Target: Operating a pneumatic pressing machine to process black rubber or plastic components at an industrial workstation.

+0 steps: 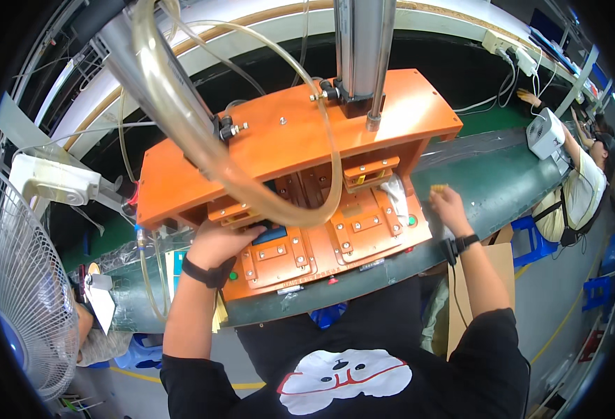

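Observation:
An orange two-station press fixture (283, 120) stands in front of me on the green bench. My left hand (218, 244) reaches in under its left upper block. The thumb lies beside a dark blue flat piece (271, 235) in the left station; the other fingers are hidden beneath the block, so I cannot tell whether they grip it. To the right of the fixture, apart from it, my right hand (450, 208) is raised with curled fingers and yellow on the fingertips. Whatever it may hold is hidden. A white cloth (394, 198) lies at the right station's side.
Two metal cylinders (356, 52) rise from the fixture, and a thick clear hose (251, 192) loops across its front. A white fan (28, 279) stands at left. A cardboard box (499, 269) is by my right arm. Another person (578, 185) sits far right near a small white fan (545, 133).

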`<state>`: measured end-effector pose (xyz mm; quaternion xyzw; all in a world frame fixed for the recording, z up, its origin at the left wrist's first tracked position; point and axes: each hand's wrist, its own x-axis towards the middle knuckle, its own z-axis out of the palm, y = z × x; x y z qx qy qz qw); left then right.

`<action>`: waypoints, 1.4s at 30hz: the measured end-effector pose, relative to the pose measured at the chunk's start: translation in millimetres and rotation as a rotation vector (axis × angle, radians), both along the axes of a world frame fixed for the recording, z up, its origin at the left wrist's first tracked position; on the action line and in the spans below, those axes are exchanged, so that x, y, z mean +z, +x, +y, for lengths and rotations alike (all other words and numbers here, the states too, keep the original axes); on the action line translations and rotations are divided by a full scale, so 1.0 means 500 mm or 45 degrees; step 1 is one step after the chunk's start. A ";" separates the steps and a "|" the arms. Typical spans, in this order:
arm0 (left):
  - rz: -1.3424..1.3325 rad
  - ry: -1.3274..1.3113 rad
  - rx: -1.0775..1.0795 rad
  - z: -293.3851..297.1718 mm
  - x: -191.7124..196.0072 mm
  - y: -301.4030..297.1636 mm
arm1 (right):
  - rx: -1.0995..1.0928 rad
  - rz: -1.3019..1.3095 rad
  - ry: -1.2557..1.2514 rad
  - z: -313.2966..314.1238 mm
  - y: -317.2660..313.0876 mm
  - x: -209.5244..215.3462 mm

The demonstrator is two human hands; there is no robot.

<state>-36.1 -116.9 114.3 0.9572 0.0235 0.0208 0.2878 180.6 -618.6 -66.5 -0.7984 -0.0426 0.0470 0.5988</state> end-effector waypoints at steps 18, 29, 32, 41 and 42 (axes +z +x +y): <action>-0.738 0.225 0.086 -0.092 -0.131 -0.202 | -0.240 -0.500 -1.232 0.009 -0.194 -0.057; -0.758 0.196 0.195 -0.105 -0.140 -0.196 | -0.273 -0.528 -1.228 0.011 -0.197 -0.056; -0.736 0.205 0.230 -0.111 -0.141 -0.197 | -0.285 -0.489 -1.189 0.020 -0.201 -0.038; -0.619 0.240 0.296 -0.119 -0.159 -0.199 | -0.316 -0.500 -1.175 0.012 -0.208 -0.033; -0.628 0.231 0.275 -0.117 -0.158 -0.200 | -0.307 -0.500 -1.167 0.012 -0.209 -0.033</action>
